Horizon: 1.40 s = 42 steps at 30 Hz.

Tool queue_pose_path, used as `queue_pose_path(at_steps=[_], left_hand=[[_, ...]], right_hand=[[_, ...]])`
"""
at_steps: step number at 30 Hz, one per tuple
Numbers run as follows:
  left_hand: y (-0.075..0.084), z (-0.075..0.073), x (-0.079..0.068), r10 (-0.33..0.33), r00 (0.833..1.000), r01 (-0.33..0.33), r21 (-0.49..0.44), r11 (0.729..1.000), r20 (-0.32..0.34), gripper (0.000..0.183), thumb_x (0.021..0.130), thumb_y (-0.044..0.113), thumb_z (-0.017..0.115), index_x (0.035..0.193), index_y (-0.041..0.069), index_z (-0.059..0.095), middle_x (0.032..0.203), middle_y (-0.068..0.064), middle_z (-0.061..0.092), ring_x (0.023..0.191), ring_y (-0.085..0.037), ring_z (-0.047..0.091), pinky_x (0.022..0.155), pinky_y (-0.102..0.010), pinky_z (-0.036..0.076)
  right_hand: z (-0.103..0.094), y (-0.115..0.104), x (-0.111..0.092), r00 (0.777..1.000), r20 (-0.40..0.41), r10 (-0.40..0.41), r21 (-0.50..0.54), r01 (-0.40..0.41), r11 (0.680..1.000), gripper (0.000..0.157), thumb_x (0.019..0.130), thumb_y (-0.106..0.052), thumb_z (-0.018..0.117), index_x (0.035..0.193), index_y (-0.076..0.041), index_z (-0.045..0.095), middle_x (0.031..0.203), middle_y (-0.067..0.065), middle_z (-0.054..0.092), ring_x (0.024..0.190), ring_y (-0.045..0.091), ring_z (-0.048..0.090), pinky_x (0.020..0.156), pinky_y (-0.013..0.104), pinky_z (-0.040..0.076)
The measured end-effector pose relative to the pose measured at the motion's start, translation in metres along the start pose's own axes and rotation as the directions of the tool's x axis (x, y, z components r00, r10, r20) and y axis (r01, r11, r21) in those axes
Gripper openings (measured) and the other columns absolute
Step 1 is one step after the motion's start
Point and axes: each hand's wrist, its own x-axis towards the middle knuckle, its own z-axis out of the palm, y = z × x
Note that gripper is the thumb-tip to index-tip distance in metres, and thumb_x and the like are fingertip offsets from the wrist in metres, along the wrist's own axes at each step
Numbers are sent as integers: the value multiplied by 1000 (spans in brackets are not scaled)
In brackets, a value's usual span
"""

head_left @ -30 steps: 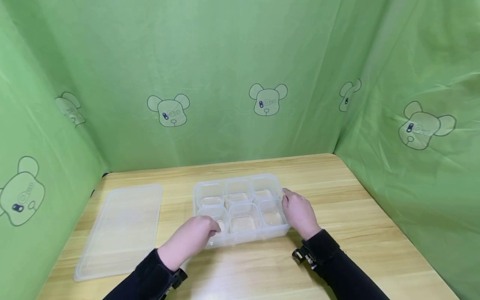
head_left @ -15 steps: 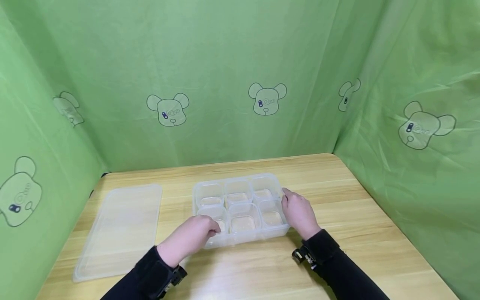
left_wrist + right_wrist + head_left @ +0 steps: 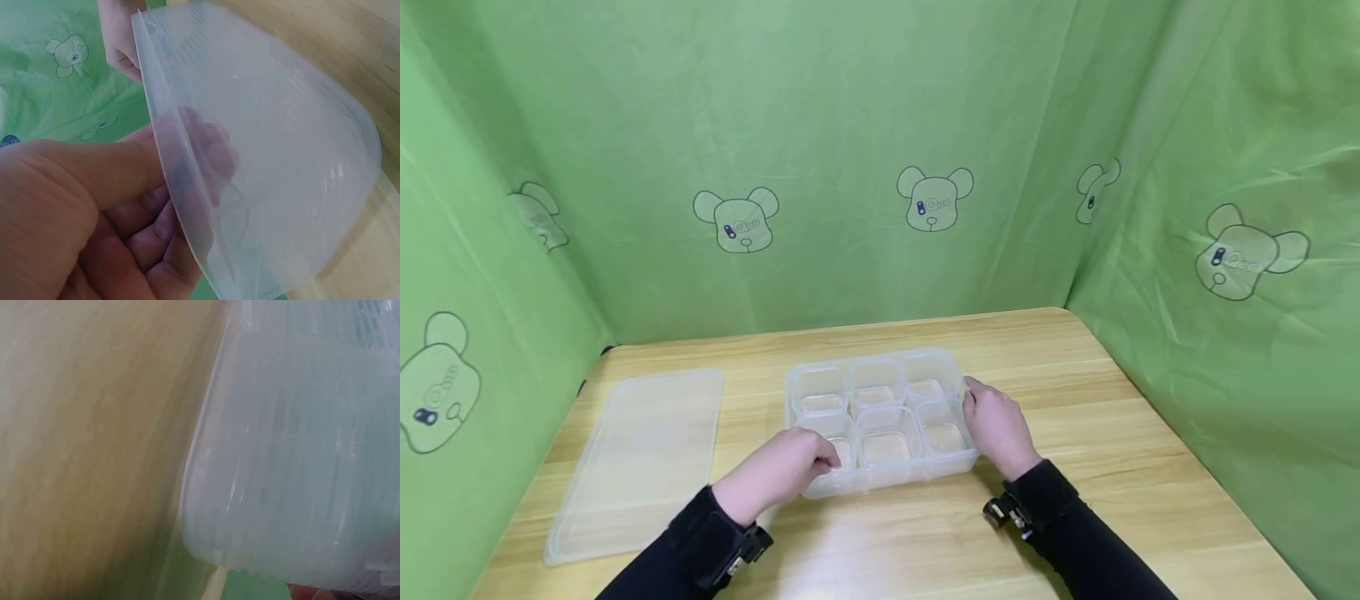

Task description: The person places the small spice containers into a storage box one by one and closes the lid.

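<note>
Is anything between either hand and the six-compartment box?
Nothing visible. The left hand grips the near-left edge of the six-compartment box; the right hand holds its right side. The flat translucent panel lies apart to the left.

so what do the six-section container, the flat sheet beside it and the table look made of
Container: probably plastic, semi-clear, glossy; its milky wall catches small highlights. Flat sheet: likely plastic too, duller finish; tan shows through. Table: wood or wood-look laminate, smooth sheen, judging by streaky grain and soft glare.
</note>
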Motion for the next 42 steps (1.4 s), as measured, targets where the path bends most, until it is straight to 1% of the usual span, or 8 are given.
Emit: queue_pose_path(at_steps=[7,12,14,20,25,29,34,42], left_hand=[[1,2,1,-28,1000,28,13,1000,-13,8,91,3,69,94,6,76,93,-2,74,90,-18,69,83,-35,56],[2,3,1,-40,999,41,10,999,-29,8,92,3,68,97,5,75,95,-3,74,92,-19,69,85,-37,56],[3,4,1,-34,999,35,19,999,-36,8,93,4,68,97,5,75,95,-3,74,92,-18,69,85,-36,56],[3,3,0,-23,998,25,39,999,-53,7,93,5,68,96,6,74,95,-3,73,92,-18,68,85,-35,55],[1,-1,-4,-53,994,58,45,997,-94,8,96,10,66,97,9,74,95,-1,73,91,-17,68,85,-36,56],[-2,-12,-10,-54,982,66,63,996,-181,7,95,12,67,98,10,74,93,0,72,87,-16,68,82,-36,57],[-9,-27,-20,-28,956,59,100,993,-293,6,92,7,71,96,10,73,92,0,72,87,-16,69,81,-36,57],[-24,-40,-40,-105,934,160,135,978,-342,7,93,7,70,98,8,74,94,-2,73,88,-20,69,81,-40,57]], right_hand=[[0,0,0,1000,8,10,9,-10,1000,39,103,-12,44,133,10,56,123,30,64,56,21,49,53,36,46],[0,1,-1,1000,-13,-11,-2,10,1000,38,103,-11,45,131,10,58,121,29,65,66,26,59,59,41,52],[0,2,-1,1000,-14,-11,-1,11,1000,38,103,-11,45,131,10,58,121,29,65,65,26,59,59,41,52],[1,3,-1,1000,-4,5,8,-5,1000,38,103,-11,45,132,10,57,122,29,65,58,21,50,54,35,46],[2,2,-2,1000,11,24,28,-25,999,39,103,-12,44,134,8,56,122,28,65,53,18,44,49,32,41],[1,0,-2,1000,3,13,30,-13,999,39,103,-11,45,134,9,57,122,29,64,54,18,44,50,32,41],[1,1,0,1000,-12,-7,13,7,1000,38,103,-11,45,132,10,58,121,29,65,58,21,51,53,35,47],[2,2,0,1000,-15,-10,8,10,1000,38,103,-12,45,132,9,58,119,29,66,73,29,62,66,47,55]])
